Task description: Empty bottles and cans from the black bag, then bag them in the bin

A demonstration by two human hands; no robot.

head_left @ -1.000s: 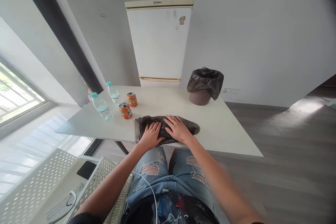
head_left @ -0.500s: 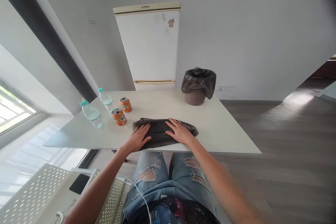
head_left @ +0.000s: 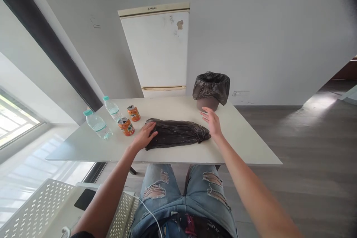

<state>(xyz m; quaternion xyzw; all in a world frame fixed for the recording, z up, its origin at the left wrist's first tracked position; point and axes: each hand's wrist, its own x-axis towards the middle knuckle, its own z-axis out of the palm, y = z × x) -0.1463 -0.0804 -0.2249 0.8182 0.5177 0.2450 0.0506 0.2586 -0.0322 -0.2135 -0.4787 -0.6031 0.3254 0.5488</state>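
A black plastic garbage bag (head_left: 175,134) lies flattened lengthwise on the white table (head_left: 240,137), its right end gathered and crumpled. My left hand (head_left: 145,135) rests on the bag's left end, fingers spread and palm down. Just off the bag's right end, my right hand (head_left: 212,122) is raised with fingers extended, holding nothing. Behind it stands a brown trash bin (head_left: 205,103) whose rim is covered by a black bag liner (head_left: 212,89).
Two orange cans (head_left: 126,126) and two clear bottles with teal caps (head_left: 98,124) stand on the table's left side. A white fridge (head_left: 157,52) is behind the table. A perforated white chair (head_left: 41,204) with a dark phone (head_left: 85,199) is at lower left.
My right hand has lifted off the bag and moved right. The left hand stays on the left end. The bag now lies straighter, with its gathered right end exposed.
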